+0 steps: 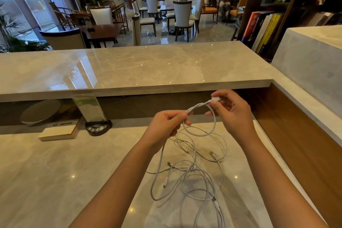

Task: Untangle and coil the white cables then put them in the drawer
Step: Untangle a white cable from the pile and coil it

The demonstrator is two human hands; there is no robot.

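Head view: both hands [199, 116] pinch one white cable [199, 133] (tangle [196, 177] runs off-frame below).

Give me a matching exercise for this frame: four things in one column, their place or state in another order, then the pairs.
Things:
1. left hand
2. right hand
3. tangled white cables
4. book

Place or state:
A. lies flat at the counter's back edge, to the left
B. pinches the white plug end
C. lie loose on the marble counter
D. grips the cable at the start of a loop

Pairs: 1-D, 2-B, 3-C, 4-A
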